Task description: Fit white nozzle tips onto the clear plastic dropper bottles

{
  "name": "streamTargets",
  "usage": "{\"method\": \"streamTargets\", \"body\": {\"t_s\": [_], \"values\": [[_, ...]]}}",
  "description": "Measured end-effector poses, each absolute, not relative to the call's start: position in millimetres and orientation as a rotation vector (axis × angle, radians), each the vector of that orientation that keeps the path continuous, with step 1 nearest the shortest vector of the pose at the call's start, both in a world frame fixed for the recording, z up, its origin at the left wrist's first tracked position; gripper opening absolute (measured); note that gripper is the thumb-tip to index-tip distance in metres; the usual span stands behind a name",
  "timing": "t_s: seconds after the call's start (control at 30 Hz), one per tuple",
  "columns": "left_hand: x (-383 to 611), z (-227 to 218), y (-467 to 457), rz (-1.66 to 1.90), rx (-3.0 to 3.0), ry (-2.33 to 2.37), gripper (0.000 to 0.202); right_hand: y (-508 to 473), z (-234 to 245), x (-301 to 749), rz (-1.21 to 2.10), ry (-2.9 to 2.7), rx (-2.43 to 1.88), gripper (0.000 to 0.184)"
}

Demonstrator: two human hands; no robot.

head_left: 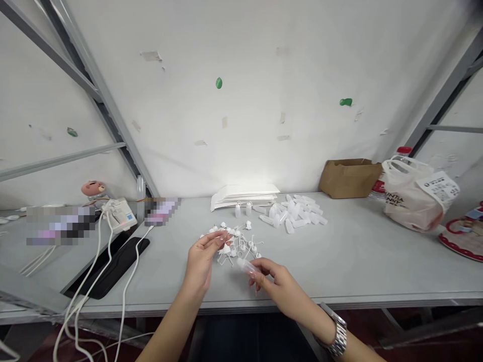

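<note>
Grey workbench (358,261) carries a heap of white plastic bottles (294,213) and, nearer, a heap of small nozzle caps (236,246). Right hand (281,289) pinches one clear bottle (247,269) narrowly just beside the caps; left hand (204,256) is over them, its grip cannot be told.

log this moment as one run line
left hand: over white dropper caps | right hand: holds clear plastic bottle | beyond: pile of bottles
</note>
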State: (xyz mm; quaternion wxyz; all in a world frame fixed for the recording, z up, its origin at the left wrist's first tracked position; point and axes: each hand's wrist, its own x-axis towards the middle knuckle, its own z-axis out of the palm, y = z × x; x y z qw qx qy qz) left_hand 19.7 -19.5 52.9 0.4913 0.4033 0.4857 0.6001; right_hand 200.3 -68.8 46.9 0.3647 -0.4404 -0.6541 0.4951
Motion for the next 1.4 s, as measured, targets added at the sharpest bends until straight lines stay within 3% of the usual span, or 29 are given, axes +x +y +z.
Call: {"method": "streamTargets", "body": {"t_s": [0.63,1.1,1.17,1.33,1.4], "values": [[52.8,54.6,-48.1,1.489,0.867,1.008,0.028,-73.7,38.2,193.6,1.164,-1.612,-1.181,0.026],[50.3,51.3,-46.1,1.350,0.867,0.946,0.033,-77.1,31.4,197.0,0.710,-1.675,-1.261,0.028],[51.4,50.9,-46.9,1.359,0.867,0.926,0.032,-77.7,35.5,196.8,0.844,-1.592,-1.229,0.029],[51.2,52.5,-48.1,1.336,0.870,0.841,0.034,-73.2,54.3,202.6,1.723,-1.212,-0.889,0.037],[51.0,52.9,-48.3,1.343,0.882,0.832,0.034,-71.2,58.3,204.7,1.918,-1.073,-0.767,0.039]]}}
